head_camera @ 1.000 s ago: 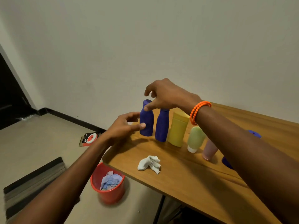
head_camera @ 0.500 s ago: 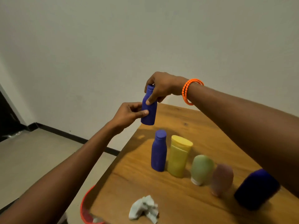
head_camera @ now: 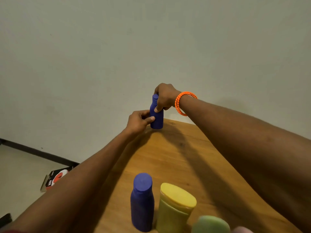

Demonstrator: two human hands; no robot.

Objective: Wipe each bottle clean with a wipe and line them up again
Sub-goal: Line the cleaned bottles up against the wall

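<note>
Head view | green bottle (head_camera: 211,224) cropped | pink bottle (head_camera: 242,230) barely visible

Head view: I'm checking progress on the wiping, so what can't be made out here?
- Wipe: none shows in the head view; whether either hand hides one cannot be told.
- Held blue bottle: the right hand covers its neck, the left hand its side.
- Green bottle: cut off by the bottom edge, blurred.
- Pink bottle: only a sliver at the bottom edge.
- Box on the floor: the left arm hides part; print unreadable.
</note>
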